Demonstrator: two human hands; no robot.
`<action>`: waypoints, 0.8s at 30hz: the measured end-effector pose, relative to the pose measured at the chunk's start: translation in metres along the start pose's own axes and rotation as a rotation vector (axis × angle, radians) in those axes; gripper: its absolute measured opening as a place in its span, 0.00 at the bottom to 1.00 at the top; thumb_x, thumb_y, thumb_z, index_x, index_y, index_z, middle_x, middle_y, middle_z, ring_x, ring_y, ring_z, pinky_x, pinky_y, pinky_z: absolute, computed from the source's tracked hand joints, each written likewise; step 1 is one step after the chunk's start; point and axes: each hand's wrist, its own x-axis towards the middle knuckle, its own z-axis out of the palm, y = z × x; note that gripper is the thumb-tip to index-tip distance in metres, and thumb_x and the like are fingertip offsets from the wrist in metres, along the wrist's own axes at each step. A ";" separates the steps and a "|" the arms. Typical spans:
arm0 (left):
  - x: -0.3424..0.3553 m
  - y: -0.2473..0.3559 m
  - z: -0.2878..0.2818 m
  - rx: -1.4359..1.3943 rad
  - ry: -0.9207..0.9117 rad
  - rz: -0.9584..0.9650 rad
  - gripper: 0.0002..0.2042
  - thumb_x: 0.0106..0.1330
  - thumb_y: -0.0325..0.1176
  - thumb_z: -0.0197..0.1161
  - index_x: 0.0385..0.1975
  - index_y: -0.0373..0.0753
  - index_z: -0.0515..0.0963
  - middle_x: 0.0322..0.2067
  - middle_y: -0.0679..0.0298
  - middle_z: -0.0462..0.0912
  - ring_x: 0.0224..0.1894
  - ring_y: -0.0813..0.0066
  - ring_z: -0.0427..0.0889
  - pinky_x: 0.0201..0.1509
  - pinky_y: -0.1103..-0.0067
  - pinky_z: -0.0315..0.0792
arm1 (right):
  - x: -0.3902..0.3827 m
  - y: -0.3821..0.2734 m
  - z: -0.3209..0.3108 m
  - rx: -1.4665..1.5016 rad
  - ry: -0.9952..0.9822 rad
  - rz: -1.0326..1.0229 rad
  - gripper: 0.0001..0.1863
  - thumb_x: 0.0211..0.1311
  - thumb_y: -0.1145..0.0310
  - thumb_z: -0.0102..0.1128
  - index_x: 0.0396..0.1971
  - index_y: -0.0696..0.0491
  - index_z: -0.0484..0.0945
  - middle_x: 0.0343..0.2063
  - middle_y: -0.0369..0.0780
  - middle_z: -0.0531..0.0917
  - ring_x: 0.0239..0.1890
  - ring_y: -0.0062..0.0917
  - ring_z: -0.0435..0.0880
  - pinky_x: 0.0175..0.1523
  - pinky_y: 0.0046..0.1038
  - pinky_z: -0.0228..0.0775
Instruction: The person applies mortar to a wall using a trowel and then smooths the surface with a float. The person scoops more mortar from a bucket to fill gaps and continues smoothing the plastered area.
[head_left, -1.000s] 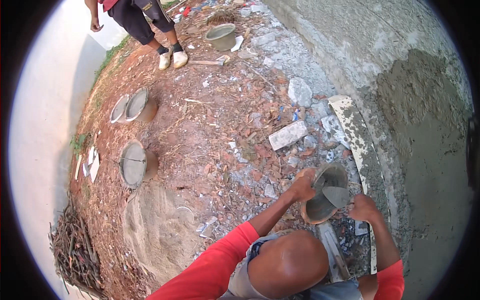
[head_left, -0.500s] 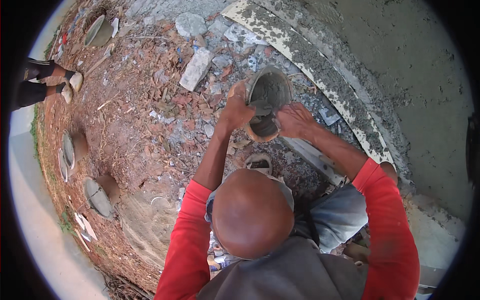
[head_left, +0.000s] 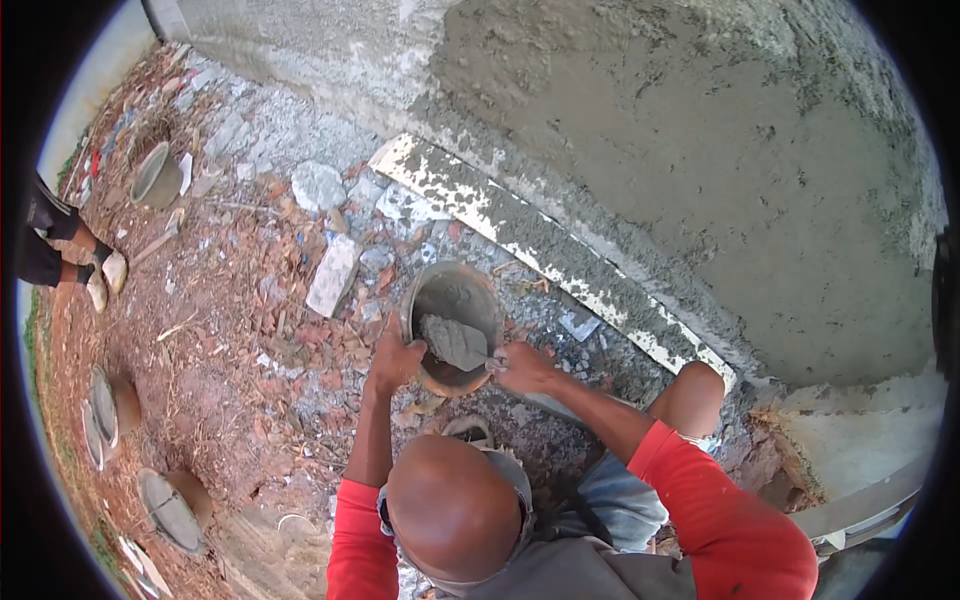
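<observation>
My left hand (head_left: pixel 396 357) grips the near left rim of a round bucket (head_left: pixel 493 306), which tips slightly toward me over the rubble. Grey mortar (head_left: pixel 455 295) lines the inside of the bucket. In my right hand (head_left: pixel 522 367), at the near right rim, is a trowel (head_left: pixel 466 350). Its blade lies across the bucket's mouth and carries a lump of wet mortar on its left part. The trowel's handle is mostly hidden by my closed fingers.
A mortar-spattered white board (head_left: pixel 545 262) lies along the foot of a freshly plastered wall (head_left: pixel 690 190). A pale block (head_left: pixel 333 276) rests on the rubble. More buckets stand at left, one (head_left: pixel 157 178) farther off. Another person's legs (head_left: pixel 70 245) show at the left edge.
The trowel blade has come up from inside the bucket and now bears a lump of mortar. My view has shifted, showing more of the wall. The left hand still holds the rim.
</observation>
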 end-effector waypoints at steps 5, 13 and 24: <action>0.007 0.003 0.008 -0.003 0.028 -0.029 0.33 0.61 0.25 0.61 0.69 0.25 0.64 0.53 0.46 0.83 0.54 0.59 0.82 0.60 0.68 0.74 | -0.008 0.002 -0.059 -0.023 0.260 -0.093 0.18 0.66 0.57 0.63 0.43 0.58 0.85 0.38 0.56 0.85 0.46 0.52 0.85 0.53 0.48 0.75; -0.029 -0.017 -0.010 -0.503 0.157 -0.034 0.33 0.59 0.18 0.57 0.70 0.30 0.64 0.56 0.53 0.80 0.51 0.65 0.81 0.60 0.74 0.73 | -0.129 -0.152 -0.212 -0.459 0.454 -0.402 0.17 0.67 0.60 0.71 0.35 0.61 0.79 0.22 0.45 0.82 0.31 0.39 0.86 0.35 0.41 0.70; -0.113 0.040 -0.023 -0.491 0.341 -0.329 0.33 0.55 0.20 0.57 0.67 0.35 0.65 0.46 0.56 0.81 0.40 0.68 0.82 0.41 0.73 0.80 | -0.142 -0.112 -0.335 0.177 0.905 -0.191 0.18 0.75 0.57 0.61 0.34 0.58 0.83 0.16 0.35 0.79 0.12 0.16 0.75 0.18 0.23 0.69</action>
